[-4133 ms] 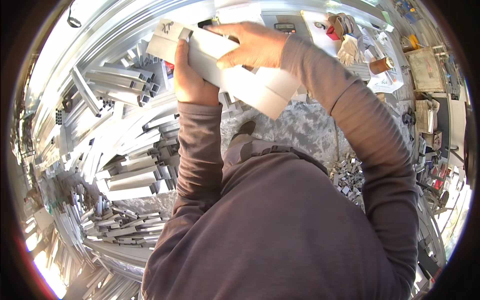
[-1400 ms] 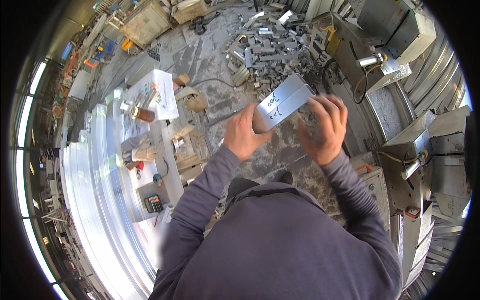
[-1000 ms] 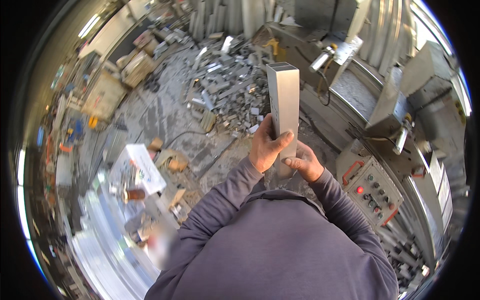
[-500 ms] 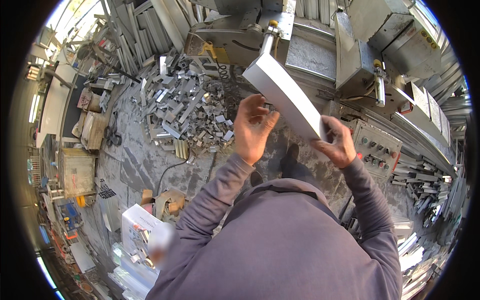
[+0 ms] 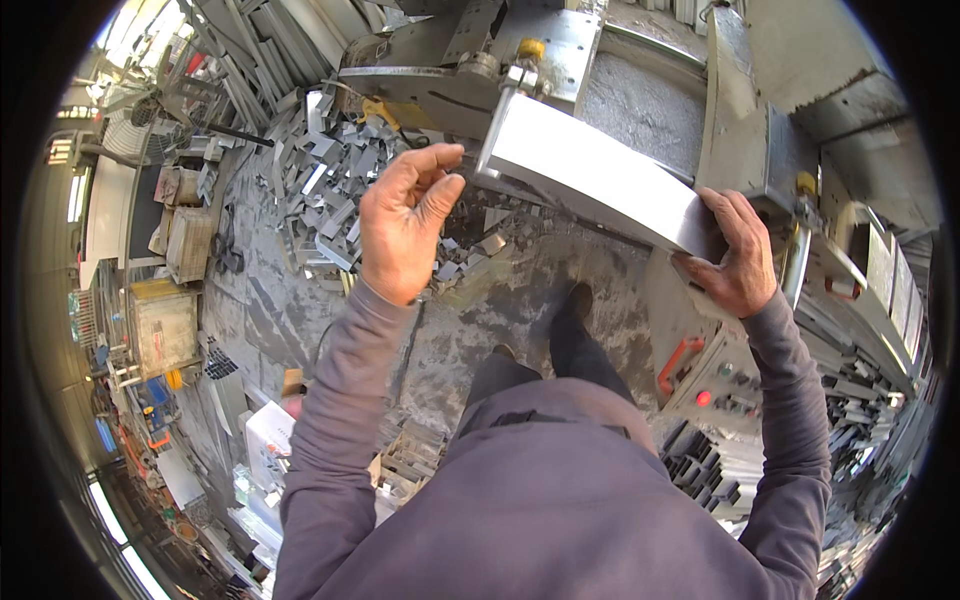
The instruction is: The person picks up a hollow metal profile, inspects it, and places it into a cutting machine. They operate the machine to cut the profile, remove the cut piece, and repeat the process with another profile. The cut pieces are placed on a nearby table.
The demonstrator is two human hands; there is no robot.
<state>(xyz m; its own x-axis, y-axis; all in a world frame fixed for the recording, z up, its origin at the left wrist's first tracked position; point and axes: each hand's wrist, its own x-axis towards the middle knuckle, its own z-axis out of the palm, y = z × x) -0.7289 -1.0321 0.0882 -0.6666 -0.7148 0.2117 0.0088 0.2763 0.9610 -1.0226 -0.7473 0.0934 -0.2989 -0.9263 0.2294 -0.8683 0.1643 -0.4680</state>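
A long, pale aluminium profile point(image 5: 600, 170) lies across the front of the saw machine, its broad face shining in the light. My right hand point(image 5: 738, 245) grips its right end, thumb beneath and fingers over the top edge. Just off the profile's left end is my left hand point(image 5: 410, 215), raised with bent fingers and the thumb apart; nothing shows in it. Next to that left end stands a clamp cylinder point(image 5: 525, 70) with a yellow fitting. The profile's far side is hidden.
A heap of metal offcuts point(image 5: 335, 170) covers the floor at the left. The control box point(image 5: 715, 385), with a red button and handle, stands below my right hand. A second clamp cylinder point(image 5: 797, 262) is beyond that hand. Profile lengths point(image 5: 700, 460) are stacked at lower right.
The profile has swung flatter and moved right against the machine, with my right hand still on its end. My left hand has moved left, away from it. My view has shifted too.
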